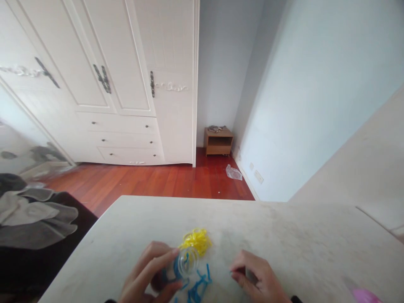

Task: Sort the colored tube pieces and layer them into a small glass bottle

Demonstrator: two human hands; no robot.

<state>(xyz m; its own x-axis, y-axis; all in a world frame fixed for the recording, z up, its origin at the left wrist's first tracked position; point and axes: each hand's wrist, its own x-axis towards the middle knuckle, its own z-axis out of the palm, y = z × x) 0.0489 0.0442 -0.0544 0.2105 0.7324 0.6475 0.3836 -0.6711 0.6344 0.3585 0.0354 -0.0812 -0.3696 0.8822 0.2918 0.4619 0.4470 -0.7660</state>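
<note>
My left hand is wrapped round a small clear jar. The jar lies tilted with its round mouth facing right, and blue pieces show inside. Below and beside the mouth, loose blue strips are scattered on the pale table. A heap of thin yellow strips lies just beyond the jar. To the right of the blue strips is my right hand, its thumb and fingers curled together in a pinch. Whatever sits between those fingertips, if anything, is too small to name.
A pink object, blurred, is at the table's lower right. Dark furniture with a grey-white cloth stands at left. Beyond the table are a white wardrobe, a small wooden cabinet and a clear plastic bag on the red-brown floor.
</note>
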